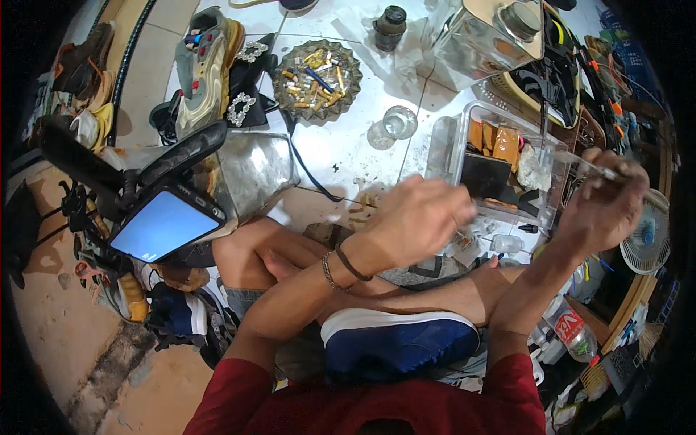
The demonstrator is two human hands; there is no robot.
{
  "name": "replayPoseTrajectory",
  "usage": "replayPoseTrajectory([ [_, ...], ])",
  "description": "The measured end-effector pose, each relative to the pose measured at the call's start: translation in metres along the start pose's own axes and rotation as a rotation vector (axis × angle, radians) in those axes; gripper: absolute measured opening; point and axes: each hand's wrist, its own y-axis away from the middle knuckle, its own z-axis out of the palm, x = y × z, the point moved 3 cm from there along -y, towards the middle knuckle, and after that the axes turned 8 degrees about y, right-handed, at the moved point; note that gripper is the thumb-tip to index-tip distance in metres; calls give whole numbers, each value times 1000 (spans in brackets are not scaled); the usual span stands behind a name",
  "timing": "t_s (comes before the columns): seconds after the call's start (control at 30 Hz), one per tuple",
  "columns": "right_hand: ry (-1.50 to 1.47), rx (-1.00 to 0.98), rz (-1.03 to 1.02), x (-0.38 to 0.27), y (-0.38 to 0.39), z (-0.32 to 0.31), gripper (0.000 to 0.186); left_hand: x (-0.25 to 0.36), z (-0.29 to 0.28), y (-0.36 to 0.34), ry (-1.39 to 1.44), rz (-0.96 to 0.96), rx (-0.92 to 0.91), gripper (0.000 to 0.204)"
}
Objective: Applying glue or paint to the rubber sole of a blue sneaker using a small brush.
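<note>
Across the crossed legs [500, 290] in the head view, one navy shoe [402, 351] appears to lie on its side, its white sole edge facing away from the wearer; the legs presumably support it within reach of both hands. Of the two hands, the left hand [428, 217] is curled narrow beyond the shoe and blurred, so its contents cannot be told; the right hand [607, 206] is closed on one slim thing [610, 173], too blurred to identify. One clear box [464, 130] stands on the floor [348, 156], probably placed there for easy access. Farther off are one ashtray [281, 94], one glass [399, 122] and one jar [390, 29]. At left, one holder [185, 152] grips one phone [169, 222], tilted presumably for viewing; a second dark blue shoe [177, 313] lies below.
</note>
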Motion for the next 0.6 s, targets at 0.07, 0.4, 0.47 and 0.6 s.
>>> replayPoseTrajectory([
  [0.07, 116, -6, 97, 19, 18, 17, 23, 6, 12, 3, 98, 91, -106, 34],
  [0.4, 569, -640, -100, 80, 65, 123, 21, 10, 15, 0, 494, -24, -507, 26],
  [0.47, 598, -647, -143, 87, 71, 127, 27, 10, 16, 2, 505, -25, -467, 25],
  [0.6, 669, -685, -194, 106, 82, 129, 27, 9, 16, 0, 558, 1, -391, 23],
])
